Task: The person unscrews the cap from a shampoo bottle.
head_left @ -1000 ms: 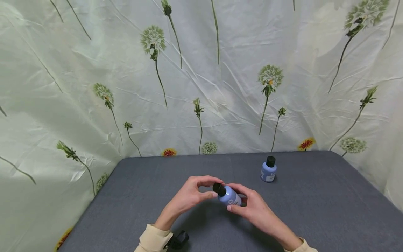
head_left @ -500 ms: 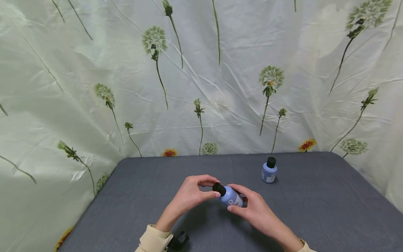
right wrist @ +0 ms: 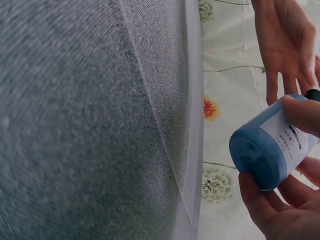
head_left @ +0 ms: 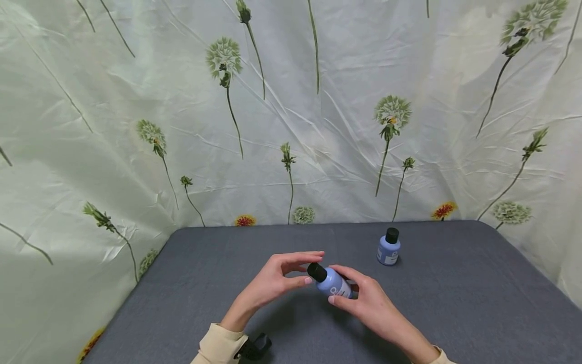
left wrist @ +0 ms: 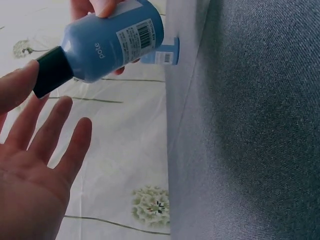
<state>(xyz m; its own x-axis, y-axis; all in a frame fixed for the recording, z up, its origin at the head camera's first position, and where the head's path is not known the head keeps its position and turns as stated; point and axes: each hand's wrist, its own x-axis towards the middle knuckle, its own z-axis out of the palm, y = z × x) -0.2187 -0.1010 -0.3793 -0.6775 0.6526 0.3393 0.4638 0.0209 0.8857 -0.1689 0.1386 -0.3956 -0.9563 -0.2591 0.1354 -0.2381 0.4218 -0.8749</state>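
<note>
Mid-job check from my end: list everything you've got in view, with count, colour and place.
Held bottle: 1, blue with black cap, tilted above the table in the right hand.
Standing bottle: 1, blue with black cap, upright toward the table's far right.
Table: 1, dark grey, under both bottles.
Floral sheeting: number of pieces unclear, whitish with printed flowers, behind and beside the table.
Wrist device: 1, black, at the left wrist.
Sleeves: 2, cream, bottom edge of the head view.
Hands: 2, bare; right gripping the bottle, left loosely around its cap.
</note>
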